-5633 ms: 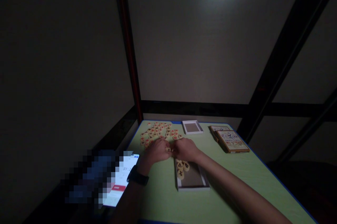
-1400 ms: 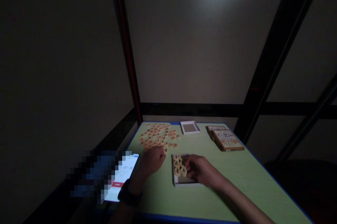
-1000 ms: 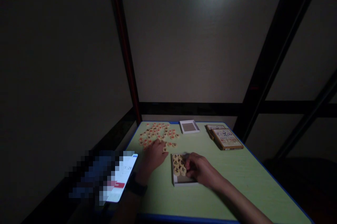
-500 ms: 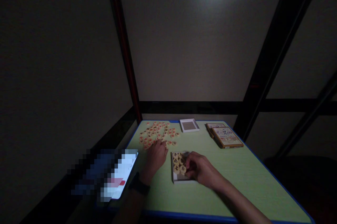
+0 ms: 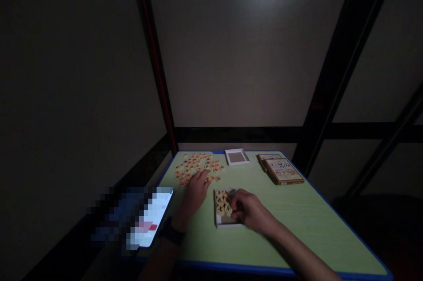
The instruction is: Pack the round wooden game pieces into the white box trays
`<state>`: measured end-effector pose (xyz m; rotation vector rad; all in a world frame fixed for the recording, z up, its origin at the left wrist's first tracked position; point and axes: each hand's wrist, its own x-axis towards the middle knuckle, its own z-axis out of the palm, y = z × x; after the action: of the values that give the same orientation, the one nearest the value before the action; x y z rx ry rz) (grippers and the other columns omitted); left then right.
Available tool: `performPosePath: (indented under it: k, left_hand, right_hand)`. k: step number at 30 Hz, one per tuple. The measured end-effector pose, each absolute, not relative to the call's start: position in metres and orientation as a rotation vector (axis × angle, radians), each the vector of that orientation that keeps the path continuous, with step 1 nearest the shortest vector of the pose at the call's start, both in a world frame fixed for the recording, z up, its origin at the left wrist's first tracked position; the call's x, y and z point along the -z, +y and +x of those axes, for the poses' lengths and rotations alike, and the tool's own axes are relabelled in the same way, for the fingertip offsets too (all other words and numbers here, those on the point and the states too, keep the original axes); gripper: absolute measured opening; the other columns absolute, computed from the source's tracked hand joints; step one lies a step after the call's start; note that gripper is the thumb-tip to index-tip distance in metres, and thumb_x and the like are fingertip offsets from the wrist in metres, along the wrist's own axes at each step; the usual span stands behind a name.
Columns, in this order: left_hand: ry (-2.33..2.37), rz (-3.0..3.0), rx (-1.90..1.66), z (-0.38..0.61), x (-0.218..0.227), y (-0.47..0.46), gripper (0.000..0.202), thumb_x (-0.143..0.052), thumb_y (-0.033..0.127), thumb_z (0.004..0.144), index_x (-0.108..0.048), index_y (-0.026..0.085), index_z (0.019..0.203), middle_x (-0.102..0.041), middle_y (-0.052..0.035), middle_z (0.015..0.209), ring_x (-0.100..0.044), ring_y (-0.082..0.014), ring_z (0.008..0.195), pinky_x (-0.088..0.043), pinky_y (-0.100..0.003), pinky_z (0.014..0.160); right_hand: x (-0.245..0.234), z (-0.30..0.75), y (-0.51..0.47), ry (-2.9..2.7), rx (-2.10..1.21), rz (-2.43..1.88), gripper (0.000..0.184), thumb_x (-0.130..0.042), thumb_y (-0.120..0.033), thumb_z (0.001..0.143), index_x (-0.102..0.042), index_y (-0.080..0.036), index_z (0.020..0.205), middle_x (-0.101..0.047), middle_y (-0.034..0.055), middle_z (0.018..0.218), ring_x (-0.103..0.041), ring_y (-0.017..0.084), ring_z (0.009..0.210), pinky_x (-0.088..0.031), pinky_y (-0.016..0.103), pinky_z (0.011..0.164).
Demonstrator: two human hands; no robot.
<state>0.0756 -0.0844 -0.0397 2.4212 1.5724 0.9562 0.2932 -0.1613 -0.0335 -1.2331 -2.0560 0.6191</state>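
A shallow white box [image 5: 218, 223] lies on the green table [image 5: 284, 223] and holds several round cream game pieces [image 5: 220, 201] marked in black. My right hand [image 5: 249, 209] rests over the box's right side, its fingers curled at the pieces; what they pinch is hidden. My left hand [image 5: 195, 190], with a dark watch [image 5: 171, 231] on the wrist, reaches to the near edge of a loose pile of round pieces [image 5: 197, 167] at the table's far left. Its fingers are bent down onto the pile.
A second small white box [image 5: 237, 157] sits at the far edge. Two flat printed boxes [image 5: 283, 171] lie at the far right. A lit phone [image 5: 152, 221] stands off the table's left side. Dark frame bars and a wall rise behind the blue-edged table.
My left hand has slid forward from beside the box to the pile's edge. My right hand has stayed at the pieces in the box, shifting only slightly.
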Motion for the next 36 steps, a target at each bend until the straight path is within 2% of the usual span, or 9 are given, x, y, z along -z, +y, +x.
performPosePath:
  k: [4,7,11,14,18,23,27,30,36]
  left_hand:
    - [1.453,2.302,-1.059,0.078,0.028,-0.093,0.017,-0.057,0.017,0.086,-0.068,0.021,0.098,-0.069,-0.0057,0.102,-0.065,-0.018,0.091,-0.052,-0.033,0.09]
    - [1.379,2.021,-1.151,0.082,0.024,-0.099,0.007,-0.065,0.023,0.078,-0.065,0.02,0.084,-0.069,-0.0019,0.082,-0.066,-0.0164,0.075,-0.056,-0.03,0.075]
    - [1.197,1.56,-1.142,0.092,0.023,-0.111,0.024,-0.074,0.037,0.067,-0.062,0.018,0.074,-0.069,-0.0015,0.067,-0.069,-0.0187,0.065,-0.056,-0.026,0.054]
    - [1.12,1.417,-1.156,0.1,0.021,-0.127,0.034,-0.078,0.047,0.062,-0.066,0.016,0.072,-0.073,-0.0063,0.071,-0.072,-0.0219,0.069,-0.059,-0.029,0.058]
    - [1.072,1.338,-1.185,0.108,0.021,-0.145,0.043,-0.078,0.054,0.061,-0.069,0.014,0.075,-0.075,-0.0089,0.074,-0.074,-0.0237,0.073,-0.061,-0.032,0.066]
    - [1.137,1.422,-1.112,0.1,0.026,-0.159,0.046,-0.067,0.059,0.07,-0.07,0.015,0.082,-0.076,-0.0095,0.079,-0.074,-0.0256,0.074,-0.059,-0.031,0.055]
    - [1.367,1.784,-1.102,0.087,0.036,-0.177,0.038,-0.047,0.047,0.089,-0.073,0.02,0.085,-0.076,-0.0061,0.078,-0.072,-0.0216,0.073,-0.056,-0.03,0.065]
    - [1.505,1.988,-1.124,0.084,0.048,-0.19,0.029,-0.048,0.037,0.09,-0.073,0.022,0.089,-0.076,-0.0063,0.084,-0.07,-0.0211,0.078,-0.054,-0.031,0.075]
    - [1.435,2.078,-1.163,0.087,0.067,-0.195,0.027,-0.049,0.03,0.09,-0.072,0.022,0.102,-0.072,-0.0099,0.096,-0.068,-0.0216,0.085,-0.055,-0.032,0.08]
  right_hand:
    - [0.031,0.297,-0.164,-2.05,-0.599,-1.212,0.033,-0.065,0.009,0.058,-0.056,-0.019,0.072,-0.06,-0.0012,0.079,-0.058,0.016,0.074,-0.041,0.024,0.066]
    - [0.028,0.298,-0.165,-1.98,-0.55,-1.197,0.025,-0.067,0.001,0.068,-0.058,-0.02,0.078,-0.061,-0.0008,0.079,-0.058,0.016,0.072,-0.044,0.025,0.067]
    - [0.027,0.289,-0.164,-1.883,-0.404,-1.117,0.015,-0.065,-0.013,0.082,-0.06,-0.02,0.094,-0.064,0.0023,0.085,-0.061,0.018,0.078,-0.049,0.029,0.073]
    - [0.029,0.277,-0.163,-1.913,-0.275,-1.025,0.031,-0.068,-0.02,0.085,-0.058,-0.019,0.115,-0.065,0.0065,0.095,-0.062,0.019,0.083,-0.052,0.031,0.076]
    - [0.032,0.268,-0.166,-1.978,-0.13,-0.967,0.017,-0.057,-0.025,0.094,-0.061,-0.019,0.11,-0.067,0.0087,0.094,-0.064,0.021,0.084,-0.054,0.033,0.076]
    - [0.031,0.272,-0.176,-2.006,-0.188,-0.909,0.027,-0.047,-0.023,0.098,-0.062,-0.019,0.121,-0.069,0.0129,0.105,-0.066,0.022,0.094,-0.056,0.035,0.083]
    - [0.032,0.279,-0.188,-2.047,-0.323,-0.985,0.031,-0.047,-0.023,0.097,-0.061,-0.02,0.125,-0.071,0.0129,0.112,-0.067,0.023,0.101,-0.055,0.037,0.089]
    - [0.034,0.28,-0.195,-2.075,-0.373,-1.079,0.028,-0.051,-0.02,0.094,-0.062,-0.019,0.12,-0.072,0.0117,0.107,-0.067,0.022,0.097,-0.054,0.036,0.088]
    - [0.022,0.271,-0.197,-2.355,-0.248,-1.285,0.022,-0.053,-0.013,0.089,-0.065,-0.017,0.106,-0.07,0.0105,0.099,-0.066,0.023,0.091,-0.051,0.032,0.081]
